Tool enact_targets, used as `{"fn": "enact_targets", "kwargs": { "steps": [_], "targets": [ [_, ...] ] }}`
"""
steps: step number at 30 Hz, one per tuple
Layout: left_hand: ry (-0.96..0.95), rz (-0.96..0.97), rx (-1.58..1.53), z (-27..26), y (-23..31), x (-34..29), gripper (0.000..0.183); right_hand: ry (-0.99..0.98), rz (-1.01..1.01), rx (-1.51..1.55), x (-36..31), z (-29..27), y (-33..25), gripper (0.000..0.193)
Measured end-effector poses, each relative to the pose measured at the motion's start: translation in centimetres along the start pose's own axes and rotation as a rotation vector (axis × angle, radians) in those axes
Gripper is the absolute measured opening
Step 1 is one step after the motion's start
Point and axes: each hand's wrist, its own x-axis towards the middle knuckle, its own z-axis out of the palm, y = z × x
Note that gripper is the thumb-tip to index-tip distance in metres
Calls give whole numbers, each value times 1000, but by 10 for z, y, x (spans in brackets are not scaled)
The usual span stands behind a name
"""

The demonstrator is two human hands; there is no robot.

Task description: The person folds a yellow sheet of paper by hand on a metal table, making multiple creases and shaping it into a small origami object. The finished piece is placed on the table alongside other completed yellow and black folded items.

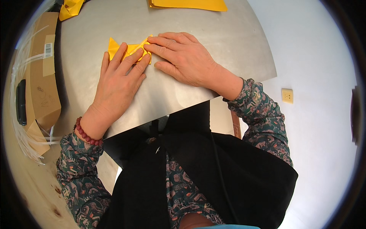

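A piece of folded yellow paper (132, 49) lies on the metal tabletop, with pointed corners sticking up at its left and right ends. My left hand (120, 78) rests across its near side, fingers spread and fairly flat, hiding part of the folds. From the right, my right hand (187, 61) reaches in with outstretched fingers; its index and middle fingertips touch the paper's right end. The right thumb is apart from the paper, near the table surface. Neither hand is wrapped around anything.
A stack of yellow sheets (190, 4) lies at the table's far edge. Another folded yellow paper piece (70, 9) sits at the far left. Beside the table's left edge stands a cardboard box (45, 76) with white plastic straps. A wall socket (287, 96) is on the right.
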Motion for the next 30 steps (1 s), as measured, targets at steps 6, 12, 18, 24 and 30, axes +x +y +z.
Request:
{"fn": "enact_targets", "kwargs": {
  "steps": [6,12,18,24,30],
  "targets": [
    [-46,-33,-73,-7,1,-1,58,-17,110,-86,11,2,1,44],
    [-30,-43,-168,-19,-2,0,65,122,96,54,18,-1,5,42],
    [10,-61,-339,-29,6,-28,55,163,235,296,18,-2,15,37],
    [98,9,-453,-24,23,-63,60,219,122,188,32,0,11,31],
    [126,81,-372,-18,41,-71,38,264,160,249,26,6,0,27]
  ]
}}
